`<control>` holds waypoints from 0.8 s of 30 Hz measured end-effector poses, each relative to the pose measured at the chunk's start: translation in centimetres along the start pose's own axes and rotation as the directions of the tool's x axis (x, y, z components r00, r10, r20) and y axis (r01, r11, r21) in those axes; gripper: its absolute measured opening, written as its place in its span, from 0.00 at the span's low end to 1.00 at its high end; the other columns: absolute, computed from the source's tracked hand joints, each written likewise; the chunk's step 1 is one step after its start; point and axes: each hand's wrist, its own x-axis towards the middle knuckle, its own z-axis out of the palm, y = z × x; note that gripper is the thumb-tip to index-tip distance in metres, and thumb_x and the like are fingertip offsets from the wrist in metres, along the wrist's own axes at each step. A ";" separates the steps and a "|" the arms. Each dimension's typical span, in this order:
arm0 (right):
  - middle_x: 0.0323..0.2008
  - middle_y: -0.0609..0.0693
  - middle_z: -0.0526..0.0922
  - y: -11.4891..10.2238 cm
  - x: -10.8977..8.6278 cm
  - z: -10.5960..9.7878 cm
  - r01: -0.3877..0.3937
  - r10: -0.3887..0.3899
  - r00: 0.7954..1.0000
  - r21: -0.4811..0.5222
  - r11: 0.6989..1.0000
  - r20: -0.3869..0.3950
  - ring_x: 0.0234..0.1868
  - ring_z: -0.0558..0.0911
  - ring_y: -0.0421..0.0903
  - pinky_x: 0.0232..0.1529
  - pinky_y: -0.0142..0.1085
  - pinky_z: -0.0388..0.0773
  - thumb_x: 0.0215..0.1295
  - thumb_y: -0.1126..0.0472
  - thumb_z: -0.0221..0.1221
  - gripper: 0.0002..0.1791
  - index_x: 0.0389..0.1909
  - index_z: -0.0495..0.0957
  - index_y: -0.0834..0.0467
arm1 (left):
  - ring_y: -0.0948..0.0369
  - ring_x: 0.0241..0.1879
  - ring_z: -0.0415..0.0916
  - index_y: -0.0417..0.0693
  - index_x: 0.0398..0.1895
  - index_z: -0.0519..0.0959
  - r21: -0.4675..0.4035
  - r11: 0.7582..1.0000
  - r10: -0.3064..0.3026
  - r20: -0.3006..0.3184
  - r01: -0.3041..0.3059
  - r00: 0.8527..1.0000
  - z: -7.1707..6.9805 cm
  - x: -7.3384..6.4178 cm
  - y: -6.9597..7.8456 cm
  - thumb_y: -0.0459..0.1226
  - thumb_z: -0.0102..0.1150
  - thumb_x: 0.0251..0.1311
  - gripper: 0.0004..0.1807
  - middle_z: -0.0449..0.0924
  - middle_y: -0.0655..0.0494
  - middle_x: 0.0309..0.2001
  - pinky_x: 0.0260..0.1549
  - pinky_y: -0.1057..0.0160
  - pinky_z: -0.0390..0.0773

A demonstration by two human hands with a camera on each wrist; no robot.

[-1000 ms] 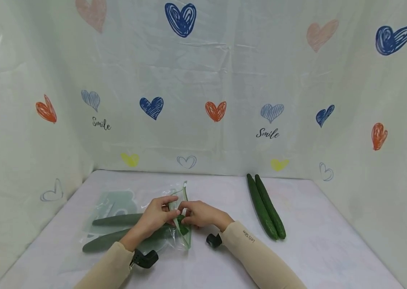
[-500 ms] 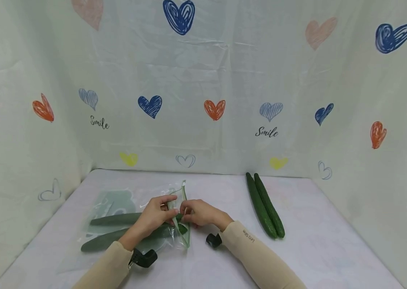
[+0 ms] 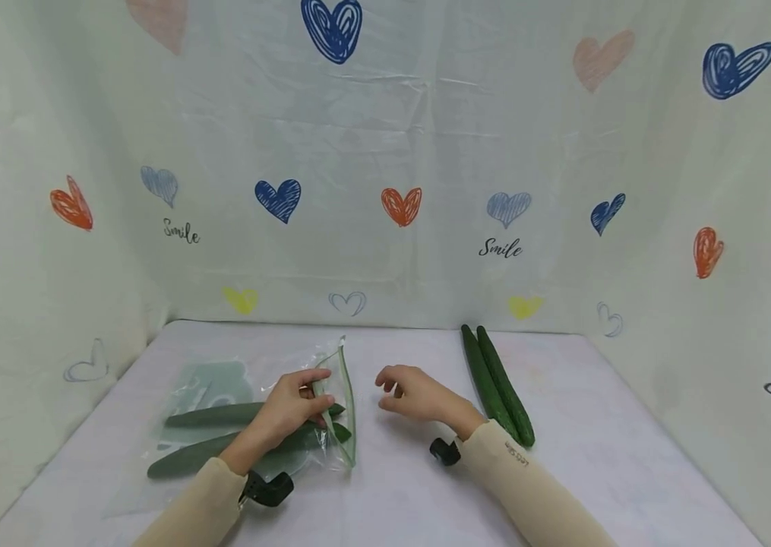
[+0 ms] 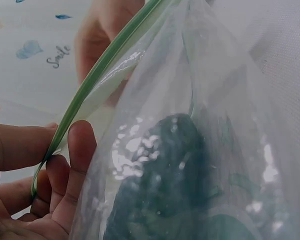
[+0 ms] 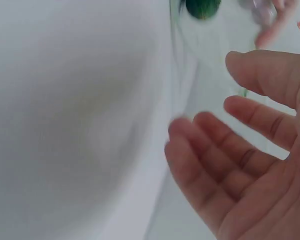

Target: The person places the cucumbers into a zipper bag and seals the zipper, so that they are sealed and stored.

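Observation:
My left hand pinches the green-edged mouth of a clear plastic zip bag, keeping it spread apart. Inside the bag lie two cucumbers, an upper cucumber and a lower cucumber, their right ends near the opening. The left wrist view shows thumb and fingers on the green zip strip, with a cucumber end behind the film. My right hand hovers right of the bag, fingers loosely bent and holding nothing; the right wrist view shows its fingers apart from the thumb.
Two more cucumbers lie side by side at the right, a left one and a right one, close to my right forearm. A white cloth covers the table. A heart-printed curtain hangs behind and at the sides.
My right hand has left the bag's mouth and moved right, toward the two loose cucumbers. The left hand keeps its pinch on the bag's edge.

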 end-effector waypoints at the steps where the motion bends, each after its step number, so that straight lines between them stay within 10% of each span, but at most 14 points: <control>1: 0.45 0.53 0.79 0.4 -0.6 -0.6 -0.007 0.007 1.000 -0.025 1.000 -0.014 0.41 0.78 0.44 0.42 0.37 0.77 0.64 0.58 0.60 0.17 0.52 0.76 0.60 | 0.50 0.19 0.77 0.31 0.64 0.67 -0.006 1.000 -0.002 0.004 0.002 1.000 0.0 0.0 0.0 0.28 0.62 0.58 0.30 0.68 0.50 0.19 0.25 0.57 0.82; 13: 0.50 0.55 0.76 6.5 -6.7 -6.7 -0.208 0.181 0.971 -0.177 0.962 -0.159 0.47 0.77 0.53 0.46 0.46 0.75 0.61 0.55 0.63 0.21 0.53 0.76 0.59 | 0.49 0.20 0.77 0.30 0.64 0.66 -0.003 1.000 0.006 0.016 -0.006 1.000 0.0 -0.1 0.0 0.29 0.61 0.59 0.30 0.68 0.51 0.19 0.26 0.57 0.82; 24: 0.50 0.59 0.74 9.5 -9.4 -8.1 -0.313 0.290 0.946 -0.183 0.932 -0.142 0.51 0.75 0.56 0.47 0.51 0.75 0.60 0.53 0.66 0.31 0.62 0.71 0.59 | 0.50 0.20 0.78 0.31 0.64 0.67 -0.010 1.000 -0.008 0.016 0.008 1.000 0.1 -0.1 -0.1 0.27 0.61 0.58 0.29 0.69 0.49 0.19 0.26 0.58 0.82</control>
